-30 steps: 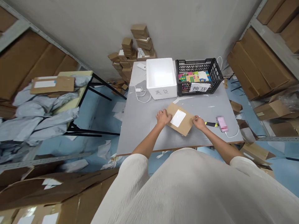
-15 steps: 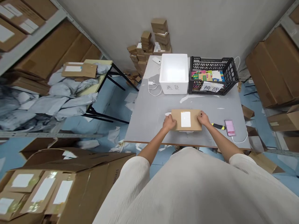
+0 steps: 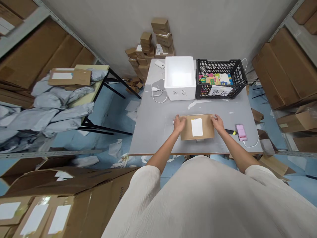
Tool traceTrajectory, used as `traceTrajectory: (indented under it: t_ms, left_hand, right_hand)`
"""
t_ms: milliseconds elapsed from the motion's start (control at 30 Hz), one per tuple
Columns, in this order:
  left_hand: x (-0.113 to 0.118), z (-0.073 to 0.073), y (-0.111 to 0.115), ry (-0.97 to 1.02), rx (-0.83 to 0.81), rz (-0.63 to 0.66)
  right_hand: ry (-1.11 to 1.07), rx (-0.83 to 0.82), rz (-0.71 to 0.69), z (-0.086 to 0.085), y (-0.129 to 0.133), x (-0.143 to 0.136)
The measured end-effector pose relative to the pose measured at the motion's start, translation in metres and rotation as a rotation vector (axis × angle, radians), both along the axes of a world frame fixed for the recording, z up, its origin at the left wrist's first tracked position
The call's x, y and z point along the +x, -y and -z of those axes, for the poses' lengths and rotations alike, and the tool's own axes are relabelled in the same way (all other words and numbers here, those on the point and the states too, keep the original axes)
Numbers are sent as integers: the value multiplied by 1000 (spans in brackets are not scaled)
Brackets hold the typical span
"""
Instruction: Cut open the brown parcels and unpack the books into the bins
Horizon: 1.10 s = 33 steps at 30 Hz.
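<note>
A brown cardboard box (image 3: 185, 130) with a white label (image 3: 197, 127) is held over the near part of the grey table (image 3: 153, 129). My left hand (image 3: 179, 124) grips its left end, thumb on the upper face. At the opposite end, my right hand (image 3: 218, 123) is closed on the upper right corner. Fingers under the box are partly hidden. Just right of my right hand lie a black and yellow strip (image 3: 229, 131) and a phone (image 3: 241, 132) with a pink screen and a white cable.
Behind the box stand a white foam bin (image 3: 180, 93) and a black plastic crate (image 3: 221, 96) holding colourful items. Small boxes (image 3: 162, 38) are stacked against the wall. Grey parcels (image 3: 65, 96) cover a side table at left. A large open carton (image 3: 99, 198) stands at lower left.
The box has tilted slightly, and my left hand has shifted up along its left end. The view has turned a little, so the surroundings sit further left. Both hands still hold the box.
</note>
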State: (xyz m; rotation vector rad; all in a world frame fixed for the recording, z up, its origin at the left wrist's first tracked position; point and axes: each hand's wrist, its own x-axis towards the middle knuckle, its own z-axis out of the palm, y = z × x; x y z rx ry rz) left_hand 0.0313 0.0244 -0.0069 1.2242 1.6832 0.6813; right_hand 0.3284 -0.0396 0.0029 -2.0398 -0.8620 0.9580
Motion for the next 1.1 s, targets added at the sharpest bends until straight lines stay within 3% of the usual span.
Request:
traceTrajectory:
  t_ms: [167, 333, 567, 733, 900, 1100]
  left_hand:
    - [4, -16, -5, -24, 19, -68]
    - [-2, 2, 15, -87, 0, -20]
    - [-18, 26, 42, -106, 80, 145]
    - [-25, 26, 56, -94, 118, 218]
    - [-23, 23, 65, -82, 99, 171]
    - [-19, 21, 51, 31, 43, 86]
  right_hand:
    - [34, 112, 77, -5, -2, 2]
    - [63, 14, 35, 7, 9, 0]
    - [143, -95, -117, 19, 24, 2]
    - [148, -78, -94, 22, 32, -1]
    - [114, -68, -92, 22, 35, -2]
    - [-47, -68, -50, 20, 30, -6]
